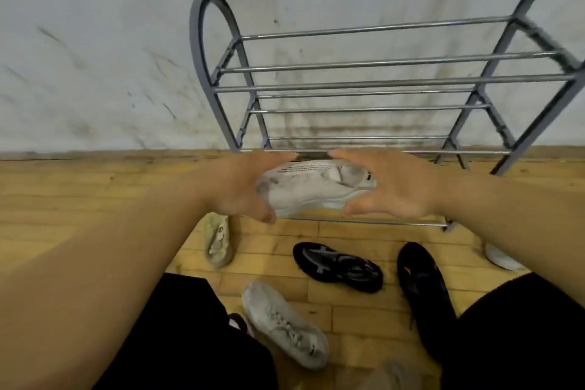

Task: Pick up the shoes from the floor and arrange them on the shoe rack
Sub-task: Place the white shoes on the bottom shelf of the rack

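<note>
Black trouser legs (190, 342) right at the bottom edge, knees spread, wooden floor (63, 187) between. Just ahead of the left knee, a scuffed white lace-up (285, 324), lying loose at an angle. Off by the right knee, a black shoe with a red mark (422, 291), lying lengthwise. Between those 2 and a little farther out, a black trainer with grey stripes (337, 266), turned crossways. Over to the left, a beige shoe (218, 242), opening up, label showing on the insole. Far right, just the tip of 1 more white shoe (501, 256) poking in. Count so far: 5 down on the boards, none touching another.

And now the action: left hand (243, 187) and right hand (392, 185) stretched forward, well apart, clamped on the 2 ends of a white sneaker (316, 188), thumbs underneath, fingers curled over the top. Toe end in the left, heel end in the right, sneaker side-on, printed text along its upper edge. Right at the lowest tier of the shoe rack (364, 84), just past the front bar. Resting on the rods or hovering just above: cannot tell.

Beyond the hands, grey metal frame with arched ends, silver rods stacked in tiers. Behind it all, a pale wall (95, 41) streaked with dark scuffs, meeting the floor along a worn edge.
</note>
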A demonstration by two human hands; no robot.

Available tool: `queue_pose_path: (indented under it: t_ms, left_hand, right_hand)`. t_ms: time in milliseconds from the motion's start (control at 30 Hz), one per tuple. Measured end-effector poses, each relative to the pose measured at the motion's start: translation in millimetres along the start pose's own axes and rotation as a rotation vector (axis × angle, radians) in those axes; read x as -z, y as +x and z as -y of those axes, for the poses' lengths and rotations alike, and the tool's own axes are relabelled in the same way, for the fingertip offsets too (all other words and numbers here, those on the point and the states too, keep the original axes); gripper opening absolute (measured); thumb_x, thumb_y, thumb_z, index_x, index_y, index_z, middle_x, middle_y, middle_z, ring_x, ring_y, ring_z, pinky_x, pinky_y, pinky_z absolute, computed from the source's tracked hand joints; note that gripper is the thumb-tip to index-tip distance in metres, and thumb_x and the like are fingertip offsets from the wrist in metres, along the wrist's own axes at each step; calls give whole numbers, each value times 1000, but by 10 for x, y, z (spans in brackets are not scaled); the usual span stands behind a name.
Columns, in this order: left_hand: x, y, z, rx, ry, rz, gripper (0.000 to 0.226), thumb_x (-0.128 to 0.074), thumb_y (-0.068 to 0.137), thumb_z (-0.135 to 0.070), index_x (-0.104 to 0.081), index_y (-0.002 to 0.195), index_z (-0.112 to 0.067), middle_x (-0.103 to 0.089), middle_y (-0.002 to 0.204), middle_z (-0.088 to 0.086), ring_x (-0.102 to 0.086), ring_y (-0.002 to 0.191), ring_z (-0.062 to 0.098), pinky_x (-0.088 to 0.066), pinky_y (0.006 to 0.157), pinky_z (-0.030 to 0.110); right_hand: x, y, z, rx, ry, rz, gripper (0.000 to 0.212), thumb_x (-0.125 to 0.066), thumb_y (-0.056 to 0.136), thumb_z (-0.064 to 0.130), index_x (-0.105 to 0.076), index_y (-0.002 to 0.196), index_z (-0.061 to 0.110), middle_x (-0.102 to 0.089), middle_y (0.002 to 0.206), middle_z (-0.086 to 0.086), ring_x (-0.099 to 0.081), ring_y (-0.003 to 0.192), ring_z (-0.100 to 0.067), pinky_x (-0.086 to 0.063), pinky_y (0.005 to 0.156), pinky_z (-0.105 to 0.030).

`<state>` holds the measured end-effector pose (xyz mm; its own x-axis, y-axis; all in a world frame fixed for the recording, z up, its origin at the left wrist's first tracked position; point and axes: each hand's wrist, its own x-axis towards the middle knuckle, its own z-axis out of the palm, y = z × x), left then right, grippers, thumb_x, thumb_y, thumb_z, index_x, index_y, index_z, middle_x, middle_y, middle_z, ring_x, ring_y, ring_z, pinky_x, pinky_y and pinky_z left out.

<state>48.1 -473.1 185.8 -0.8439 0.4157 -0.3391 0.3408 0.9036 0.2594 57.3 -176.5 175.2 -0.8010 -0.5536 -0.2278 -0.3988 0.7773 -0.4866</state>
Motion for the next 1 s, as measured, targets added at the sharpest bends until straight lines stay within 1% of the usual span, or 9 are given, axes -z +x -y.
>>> queue_pose_path:
  t_ms: [67, 233, 333, 533, 633, 733, 800, 900, 1000]
  left_hand:
    - [-82, 22, 62, 0, -15, 28, 118, -88, 65, -59, -14, 158, -55, -29, 167, -13, -37, 147, 20, -38, 111, 37]
    - [-190, -19, 204, -4, -87, 44, 114, -88, 67, -54, -18, 158, -54, -32, 164, -10, -36, 147, 21, -34, 115, 42]
    - [-269, -13, 200, -7, -110, 87, 113, -89, 70, -50, -19, 159, -50, -30, 165, -9, -33, 148, 20, -30, 112, 36]
    - [-313, 180, 95, -57, -38, 189, 124, -90, 69, -48, -10, 163, -40, -18, 169, -16, -22, 153, 13, -22, 120, 34]
    - [-440, 325, -6, -45, -12, 246, 132, -91, 67, -51, 1, 162, -43, -16, 171, -9, -26, 152, 21, -29, 121, 40]
    - [-630, 436, -108, 44, 54, 345, 137, -89, 68, -57, 9, 161, -40, -9, 172, 2, -23, 154, 31, -32, 121, 49]
    - [-731, 489, -221, 92, 68, 422, 126, -86, 76, -53, 4, 163, -37, -15, 171, 5, -26, 153, 33, -32, 121, 48]
    - [-982, 523, -365, 120, 99, 507, 110, -82, 83, -46, -8, 164, -34, -24, 169, 1, -33, 150, 31, -36, 118, 44]
    - [-1500, 602, -380, 162, 37, 507, 100, -83, 84, -40, -23, 162, -30, -37, 163, 3, -42, 143, 30, -41, 112, 44]
  right_hand:
    - [35, 65, 1, 0, 34, -24, 98, -79, 81, 57, -22, 160, 45, -28, 165, 17, -27, 151, -9, -22, 113, -22]
    - [-30, 205, 22, -37, 45, 24, 92, -81, 75, 59, -34, 154, 51, -40, 159, 17, -47, 140, -16, -35, 114, -32]
    - [-95, 210, 28, -39, 28, 62, 93, -82, 77, 55, -32, 155, 49, -40, 158, 17, -41, 143, -13, -34, 114, -31]
    - [-27, 92, 16, -99, -103, 206, 104, -78, 76, 36, -17, 159, 52, -38, 159, 16, -52, 112, -6, -37, 74, -14]
    - [-83, -105, -42, -167, -115, 190, 98, -77, 82, 37, -18, 161, 47, -33, 163, 11, -51, 110, -3, -37, 81, -20]
    - [-104, -183, -117, -194, -188, 177, 91, -71, 84, 42, -22, 160, 46, -46, 157, 2, -54, 126, -17, -41, 83, -28]
    - [-163, -213, -187, -211, -297, 201, 87, -66, 84, 46, -23, 160, 44, -52, 152, 0, -54, 128, -22, -44, 82, -30]
    - [-360, -165, -282, -254, -368, 273, 82, -65, 86, 52, -31, 159, 36, -46, 156, 2, -46, 137, -24, -46, 101, -37]
    - [-554, -69, -394, -269, -354, 304, 73, -63, 90, 56, -39, 155, 33, -57, 144, 1, -56, 125, -25, -51, 100, -42]
